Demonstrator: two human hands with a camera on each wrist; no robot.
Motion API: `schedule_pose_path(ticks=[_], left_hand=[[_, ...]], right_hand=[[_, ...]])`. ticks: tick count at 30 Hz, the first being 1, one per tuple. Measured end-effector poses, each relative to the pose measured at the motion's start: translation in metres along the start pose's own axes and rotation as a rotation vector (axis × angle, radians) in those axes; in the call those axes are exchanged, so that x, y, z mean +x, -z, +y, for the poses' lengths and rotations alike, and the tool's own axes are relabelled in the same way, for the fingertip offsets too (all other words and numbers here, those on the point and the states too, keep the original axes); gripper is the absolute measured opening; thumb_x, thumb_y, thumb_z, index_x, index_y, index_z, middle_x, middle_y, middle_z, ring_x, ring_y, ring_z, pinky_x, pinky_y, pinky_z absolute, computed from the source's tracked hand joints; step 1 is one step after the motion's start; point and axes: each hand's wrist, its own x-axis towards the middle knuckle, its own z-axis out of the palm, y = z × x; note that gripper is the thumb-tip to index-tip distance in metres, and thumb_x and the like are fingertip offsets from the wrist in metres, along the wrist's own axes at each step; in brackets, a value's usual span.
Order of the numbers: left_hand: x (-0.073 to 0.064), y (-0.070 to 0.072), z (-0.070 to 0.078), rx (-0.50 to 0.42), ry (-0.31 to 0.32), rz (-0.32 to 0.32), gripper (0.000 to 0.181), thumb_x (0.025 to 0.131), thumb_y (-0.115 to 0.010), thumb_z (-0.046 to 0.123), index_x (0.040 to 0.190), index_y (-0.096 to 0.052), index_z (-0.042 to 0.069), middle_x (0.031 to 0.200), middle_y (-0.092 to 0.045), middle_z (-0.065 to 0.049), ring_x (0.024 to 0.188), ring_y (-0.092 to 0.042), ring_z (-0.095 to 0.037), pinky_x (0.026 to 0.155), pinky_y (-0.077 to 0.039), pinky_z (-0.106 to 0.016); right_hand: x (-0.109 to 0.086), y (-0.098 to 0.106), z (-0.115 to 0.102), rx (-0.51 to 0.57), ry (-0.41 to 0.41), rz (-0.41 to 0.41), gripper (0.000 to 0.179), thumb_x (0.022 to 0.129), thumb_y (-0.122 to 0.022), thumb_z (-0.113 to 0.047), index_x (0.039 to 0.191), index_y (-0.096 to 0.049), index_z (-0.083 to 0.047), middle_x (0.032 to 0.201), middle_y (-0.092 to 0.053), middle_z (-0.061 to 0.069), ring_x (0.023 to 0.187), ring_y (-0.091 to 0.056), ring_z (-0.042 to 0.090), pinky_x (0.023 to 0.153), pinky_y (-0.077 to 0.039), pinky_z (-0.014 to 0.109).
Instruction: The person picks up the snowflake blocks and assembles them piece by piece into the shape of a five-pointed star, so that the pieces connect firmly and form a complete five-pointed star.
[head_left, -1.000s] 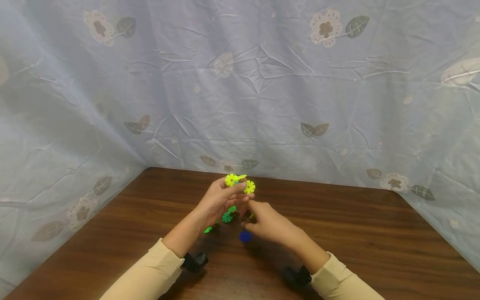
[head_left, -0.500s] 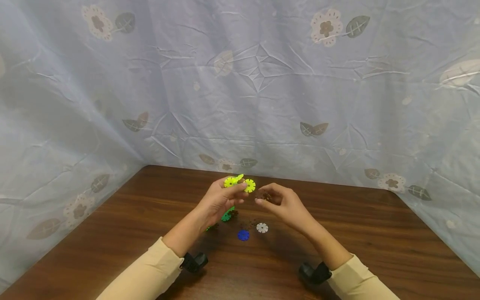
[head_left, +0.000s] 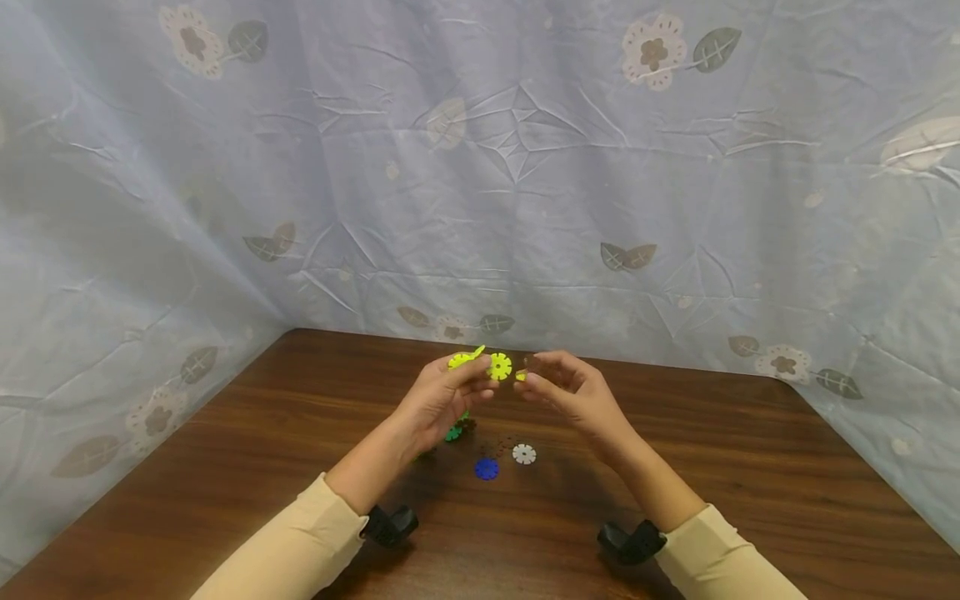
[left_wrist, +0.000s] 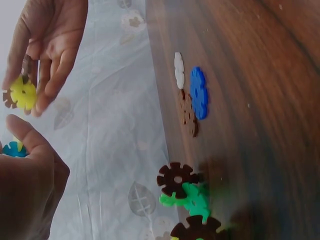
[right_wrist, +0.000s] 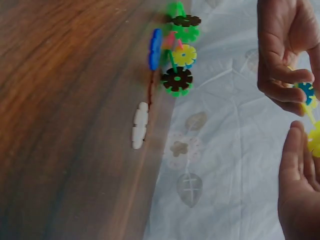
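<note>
My left hand (head_left: 442,404) holds a joined cluster of notched plastic discs above the table. In it I see a yellow disc (head_left: 500,367) at the fingertips and a blue disc (right_wrist: 305,92), partly covered by fingers. Just to the right, my right hand (head_left: 585,396) pinches a small piece of joined discs. The left wrist view shows that piece as a yellow disc (left_wrist: 23,94) with a brown disc (left_wrist: 9,99) next to it. A narrow gap separates the two hands' pieces.
On the wooden table (head_left: 712,483) lie a dark blue disc (head_left: 487,469), a white disc (head_left: 524,454) and several brown discs (left_wrist: 187,107). An assembled chain of green, brown and yellow discs (right_wrist: 184,55) stands partly behind my left hand. A patterned curtain (head_left: 480,208) encloses the table.
My right hand has risen from beside the left hand, low over the table, carrying its piece, and turned so yellow shows. The white disc has come into view. My left hand stays nearly still.
</note>
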Motion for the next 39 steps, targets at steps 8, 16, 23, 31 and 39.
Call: schedule_pose_path(ticks=[8,16,23,31,39], left_hand=[[-0.003,-0.006,-0.002,-0.036,-0.002,0.001,0.008,0.106,-0.061,0.017,0.104,-0.065,0.010,0.084,-0.070,0.004,0.079,-0.070,-0.008,0.078,-0.060,-0.020],[-0.004,-0.009,-0.004,-0.060,-0.028,0.031,0.004,0.105,-0.062,0.012,0.104,-0.065,0.009,0.084,-0.068,0.004,0.078,-0.068,-0.008,0.076,-0.060,-0.019],[-0.004,-0.009,-0.005,-0.049,-0.039,0.044,0.004,0.104,-0.064,0.013,0.104,-0.065,0.009,0.084,-0.069,0.004,0.077,-0.067,-0.007,0.075,-0.060,-0.019],[-0.004,-0.012,-0.007,-0.042,-0.062,0.061,0.005,0.103,-0.064,0.010,0.099,-0.067,0.009,0.082,-0.070,0.004,0.074,-0.067,-0.006,0.073,-0.059,-0.017],[-0.006,-0.014,-0.007,-0.056,-0.084,0.068,0.005,0.103,-0.064,0.008,0.099,-0.067,0.009,0.082,-0.069,0.003,0.074,-0.066,-0.006,0.073,-0.059,-0.017]], right_hand=[[0.001,-0.005,0.007,0.017,0.017,0.012,0.042,0.100,-0.071,-0.010,0.137,-0.056,0.003,0.126,-0.068,-0.009,0.117,-0.069,0.018,0.096,-0.060,0.028],[0.001,-0.009,0.011,0.070,0.016,0.008,0.041,0.103,-0.067,-0.012,0.138,-0.052,0.003,0.131,-0.065,-0.006,0.115,-0.071,0.014,0.097,-0.059,0.029],[0.000,-0.013,0.010,0.097,0.039,0.012,0.045,0.103,-0.066,-0.010,0.139,-0.048,0.010,0.129,-0.066,-0.006,0.113,-0.071,0.015,0.097,-0.060,0.028],[-0.001,-0.017,0.010,0.101,0.066,0.027,0.037,0.102,-0.067,-0.008,0.134,-0.053,0.005,0.123,-0.068,-0.010,0.106,-0.072,0.009,0.095,-0.060,0.026],[-0.001,-0.019,0.008,0.067,0.063,0.048,0.034,0.103,-0.067,-0.012,0.133,-0.056,0.001,0.122,-0.069,-0.007,0.110,-0.072,0.021,0.096,-0.059,0.028]])
